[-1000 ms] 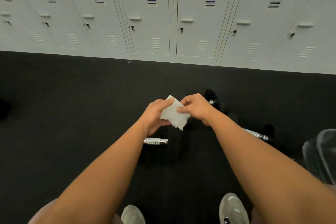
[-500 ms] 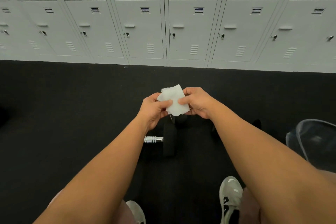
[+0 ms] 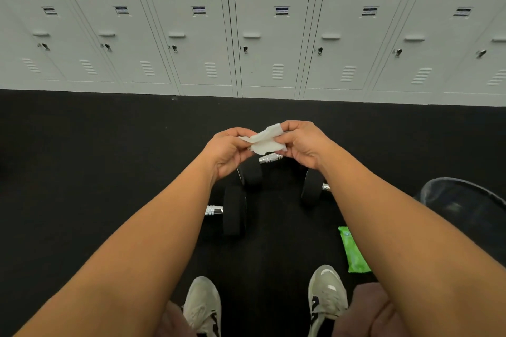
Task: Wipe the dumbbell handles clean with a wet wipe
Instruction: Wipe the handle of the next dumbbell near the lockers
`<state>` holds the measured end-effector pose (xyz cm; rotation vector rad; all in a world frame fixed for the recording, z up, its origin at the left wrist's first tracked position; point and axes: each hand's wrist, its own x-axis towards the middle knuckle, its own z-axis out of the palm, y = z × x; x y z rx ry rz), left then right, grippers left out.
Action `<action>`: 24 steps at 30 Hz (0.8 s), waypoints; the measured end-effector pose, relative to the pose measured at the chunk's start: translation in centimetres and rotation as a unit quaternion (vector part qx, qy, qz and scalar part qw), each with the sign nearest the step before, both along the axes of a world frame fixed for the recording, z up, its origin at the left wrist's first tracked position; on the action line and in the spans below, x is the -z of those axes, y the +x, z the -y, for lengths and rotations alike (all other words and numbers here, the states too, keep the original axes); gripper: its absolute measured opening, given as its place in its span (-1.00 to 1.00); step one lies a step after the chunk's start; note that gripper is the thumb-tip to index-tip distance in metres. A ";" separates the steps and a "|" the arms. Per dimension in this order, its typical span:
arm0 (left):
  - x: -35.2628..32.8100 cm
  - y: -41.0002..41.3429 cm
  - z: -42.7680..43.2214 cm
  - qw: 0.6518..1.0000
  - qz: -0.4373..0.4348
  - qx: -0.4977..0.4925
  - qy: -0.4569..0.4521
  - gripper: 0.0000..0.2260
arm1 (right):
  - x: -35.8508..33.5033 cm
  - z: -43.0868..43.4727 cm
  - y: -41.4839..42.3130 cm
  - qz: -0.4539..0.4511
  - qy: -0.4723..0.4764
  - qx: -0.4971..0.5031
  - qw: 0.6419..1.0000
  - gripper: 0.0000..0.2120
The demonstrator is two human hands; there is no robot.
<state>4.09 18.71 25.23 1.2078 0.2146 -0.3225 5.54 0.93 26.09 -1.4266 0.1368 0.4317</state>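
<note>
**White Wipe Over a Black Floor**

The wet wipe [image 3: 267,141] is plain white. The dumbbell plates [image 3: 234,212] are matt black, their bar ends [image 3: 214,210] bright silver with ringed grooves. The floor [image 3: 95,159] is black throughout. The lockers [image 3: 271,63] are pale grey, each bearing a white label [image 3: 282,11] with dark stripes. The packet [image 3: 354,254] is lime green. The shoes [image 3: 327,290] are off-white with black markings.

Left hand [image 3: 230,150] and right hand [image 3: 304,145] are tugging the wet wipe [image 3: 265,139] flatter; view is dipping, green pack [image 3: 353,252] is coming into frame.
</note>
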 end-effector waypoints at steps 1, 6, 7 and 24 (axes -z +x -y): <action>0.2 0.2 0.2 1.000 -0.004 0.002 -0.005 -0.76 | 0.2 0.2 0.2 -0.003 0.003 -0.001 1.000 -0.79; 2.3 2.1 0.4 0.995 -0.064 0.001 -0.072 -0.80 | 2.1 0.5 1.3 -0.032 0.020 0.025 0.999 -0.81; 2.8 2.6 0.4 0.995 -0.069 0.009 -0.071 -0.78 | 2.4 0.6 1.5 -0.039 0.030 0.033 0.998 -0.84; 9.3 11.2 1.7 0.998 -0.017 -0.009 0.062 -0.78 | 9.4 -0.3 9.9 -0.107 -0.048 0.043 0.992 -0.84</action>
